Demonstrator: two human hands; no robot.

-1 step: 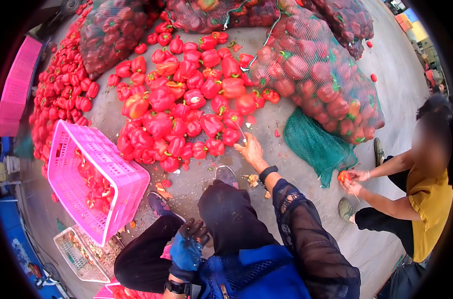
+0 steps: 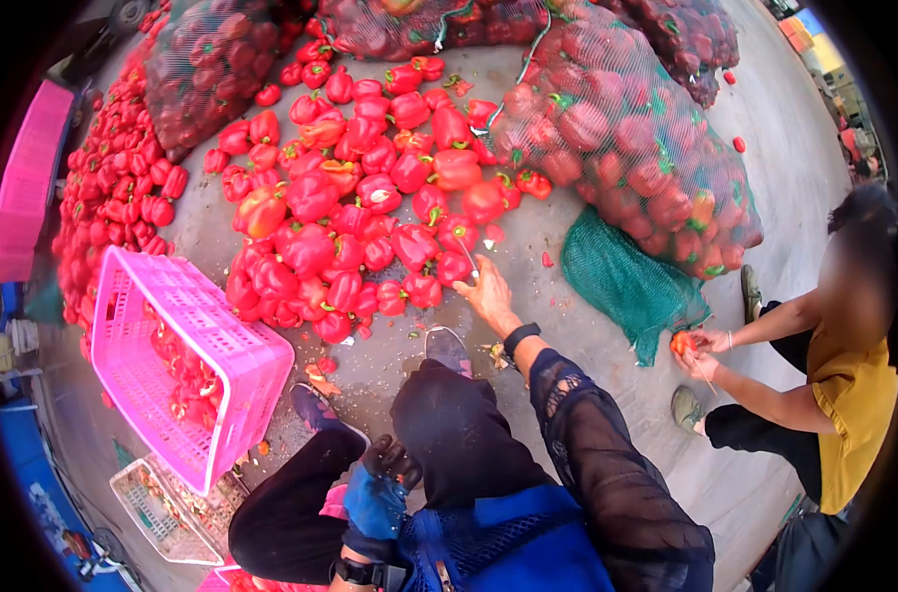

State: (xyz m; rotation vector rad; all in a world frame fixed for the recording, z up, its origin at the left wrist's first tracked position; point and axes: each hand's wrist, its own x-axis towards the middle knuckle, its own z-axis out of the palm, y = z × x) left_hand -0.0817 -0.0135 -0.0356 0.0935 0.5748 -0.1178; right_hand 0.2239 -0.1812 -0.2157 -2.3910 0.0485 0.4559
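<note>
My right hand (image 2: 484, 296) is closed around a thin knife (image 2: 472, 259), its blade reaching into the near right edge of a loose pile of red bell peppers (image 2: 309, 252) on the concrete. My left hand (image 2: 388, 479), in a blue glove with dark fingers, rests low near my lap, fingers curled; whatever may be within them is hidden. Left of the pile, a pink perforated crate (image 2: 247, 385) holds red pepper pieces. A pale crate (image 2: 130, 498) with scraps stands below it.
Full mesh sacks (image 2: 627, 148) ring the pile. A green net sack (image 2: 617, 276) lies right. A co-worker in yellow (image 2: 844, 395) holds an orange-red pepper (image 2: 681, 345). More peppers (image 2: 113, 187) and a pink crate (image 2: 30, 178) are at left.
The view has shifted slightly, with the pile a little higher and further left in the picture. My right hand and knife stay at the pile's edge; little else differs.
</note>
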